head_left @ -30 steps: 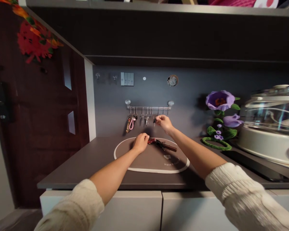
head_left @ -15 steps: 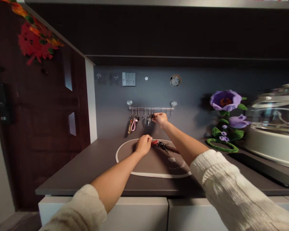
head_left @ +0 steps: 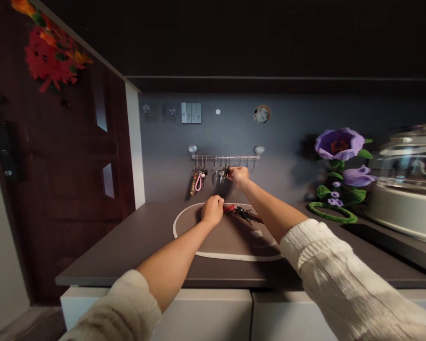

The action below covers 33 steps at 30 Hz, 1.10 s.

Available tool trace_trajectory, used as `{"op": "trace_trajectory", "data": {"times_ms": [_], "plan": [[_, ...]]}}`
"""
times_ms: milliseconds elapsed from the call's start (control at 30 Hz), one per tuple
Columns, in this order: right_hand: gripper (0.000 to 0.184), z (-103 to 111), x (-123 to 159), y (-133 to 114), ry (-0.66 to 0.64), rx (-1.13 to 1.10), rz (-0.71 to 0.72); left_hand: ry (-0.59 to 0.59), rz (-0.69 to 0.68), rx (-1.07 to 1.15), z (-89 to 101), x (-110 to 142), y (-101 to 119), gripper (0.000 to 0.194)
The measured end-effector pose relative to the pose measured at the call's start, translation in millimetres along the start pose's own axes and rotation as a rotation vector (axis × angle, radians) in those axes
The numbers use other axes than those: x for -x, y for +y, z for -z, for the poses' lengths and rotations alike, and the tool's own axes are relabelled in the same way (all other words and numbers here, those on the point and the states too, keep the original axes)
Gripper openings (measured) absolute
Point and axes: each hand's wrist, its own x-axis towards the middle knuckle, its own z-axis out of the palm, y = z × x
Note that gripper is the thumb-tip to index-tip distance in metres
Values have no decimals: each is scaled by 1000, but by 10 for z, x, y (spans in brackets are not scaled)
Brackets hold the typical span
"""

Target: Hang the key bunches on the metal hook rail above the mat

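Note:
A clear hook rail (head_left: 230, 157) is fixed to the wall with suction cups, and several key bunches hang from it. One carries a pink loop (head_left: 198, 182) and a patterned strap (head_left: 193, 184). Right of these hang silver keys (head_left: 221, 176). My right hand (head_left: 239, 175) is closed on a dark-headed key (head_left: 227, 172) just below the rail's hooks. My left hand (head_left: 212, 210) is low over the mat (head_left: 213, 244), fingers curled together; what they hold, if anything, is hidden. Beside it lies a dark key bunch (head_left: 243, 213) with a red piece (head_left: 229, 208), partly behind my right forearm.
Purple artificial flowers (head_left: 340, 144) with a green ring base stand to the right, near a clear-topped white appliance (head_left: 404, 203). A black flat slab (head_left: 390, 248) lies in front. A dark shelf (head_left: 255, 42) overhangs the counter (head_left: 128, 251). A door (head_left: 57, 189) is at left.
My right hand has moved left along the rail with the key, close to the hanging silver keys. My left hand stays over the mat. The view has shifted slightly.

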Motion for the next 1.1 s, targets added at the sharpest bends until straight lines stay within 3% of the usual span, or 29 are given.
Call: {"op": "trace_trajectory", "data": {"times_ms": [133,633,1100], "plan": [[12,22,12,30,28,-38,-55,-1,24,-29,10,-1,-4,24],[9,32,-69,158,-16,75,15,-4,74,-45,5,-22,-36,23],[22,146,236,43,-71,114,-6,-16,109,-49,88,-57,-107,22]]}}
